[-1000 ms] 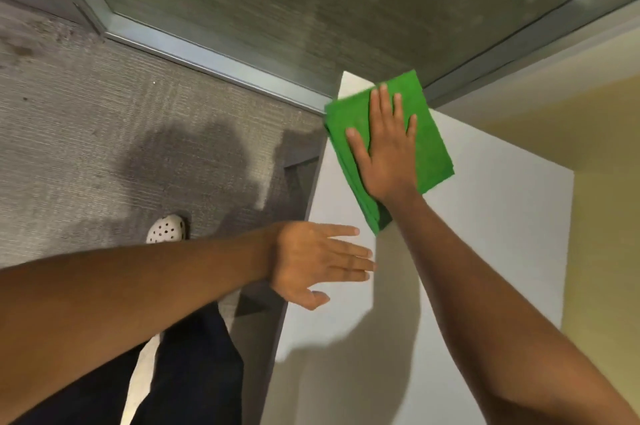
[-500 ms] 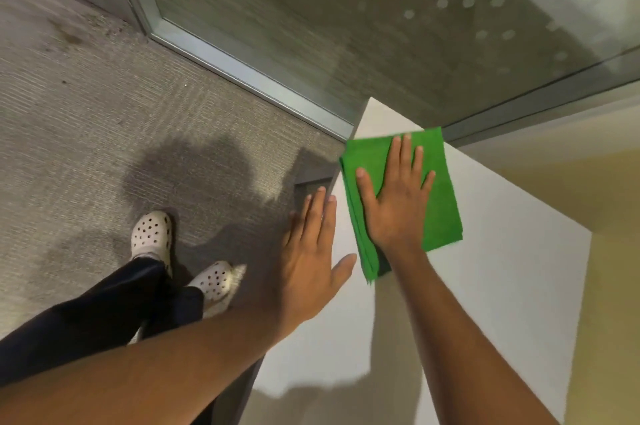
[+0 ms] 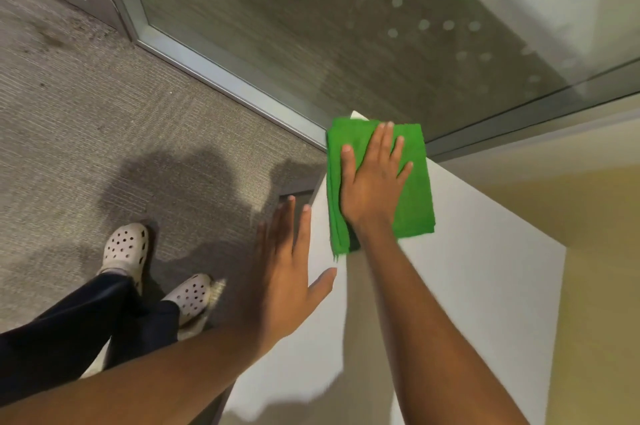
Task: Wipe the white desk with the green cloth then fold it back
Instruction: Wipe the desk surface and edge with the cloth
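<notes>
Wiping is the step in hand: the right hand (image 3: 372, 182) lies flat, fingers spread, pressing the green cloth (image 3: 414, 189) against the white bench (image 3: 485, 268). It grips nothing; the palm simply bears down on the fabric. The cloth is folded in layers, its stacked edges showing along the side toward nine o'clock, and it sits at the bench's far corner, toward twelve o'clock, close to the glass partition (image 3: 346, 26). One small tip of white surface shows beyond the cloth there.

The left hand (image 3: 287, 272) is released, fingers straight and together, thumb out, held over the bench's edge at nine o'clock of the cloth and somewhat nearer the person. Whether it touches the bench I cannot tell; it looks blurred.

By my judgement much of the bench toward six o'clock remains to be covered, so the next move calls for drawing the cloth back under steady flat pressure, keeping the layers from sliding apart. Folding comes afterward and will want both hands.

No containers are in view. Carpet (image 3: 104, 113) lies below, with the person's pale perforated shoes (image 3: 126, 244).
</notes>
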